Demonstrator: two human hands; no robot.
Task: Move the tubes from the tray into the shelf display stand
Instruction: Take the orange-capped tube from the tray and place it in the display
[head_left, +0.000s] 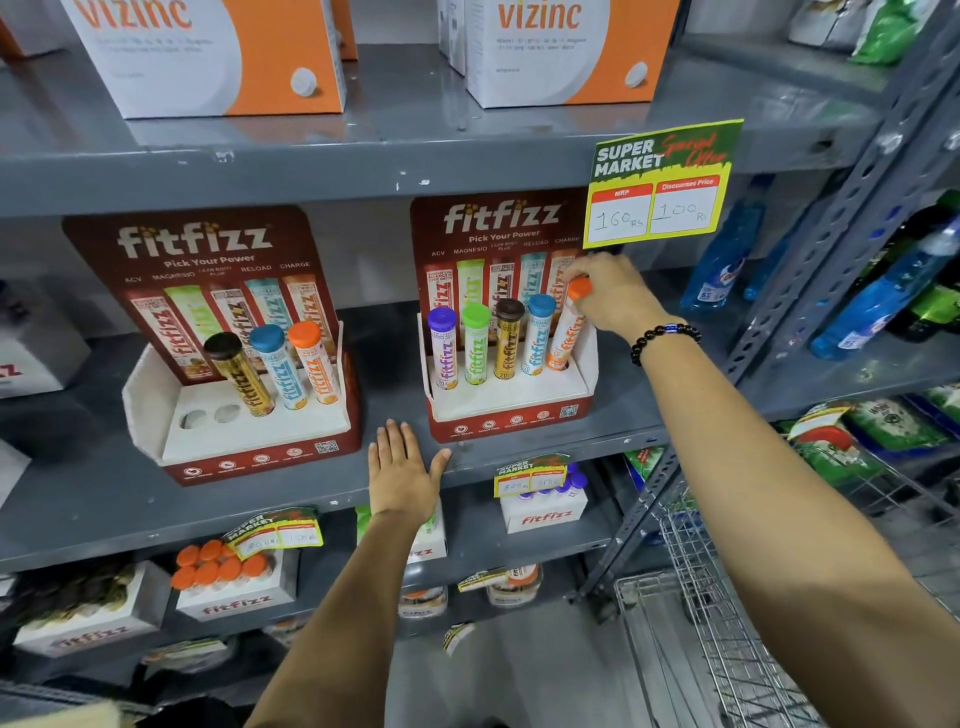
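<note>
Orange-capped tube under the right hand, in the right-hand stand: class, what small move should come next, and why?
Probably press the orange-capped tube straight down, then let go. The right hand grips its cap, and the tube leans in the end hole of the right stand, while its four neighbours stand upright. The left hand lies flat on the shelf.

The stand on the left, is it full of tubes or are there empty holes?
Not full. The left stand holds three tubes: brown-capped, blue-capped and orange-capped. Two round holes on its left side are empty.
</note>
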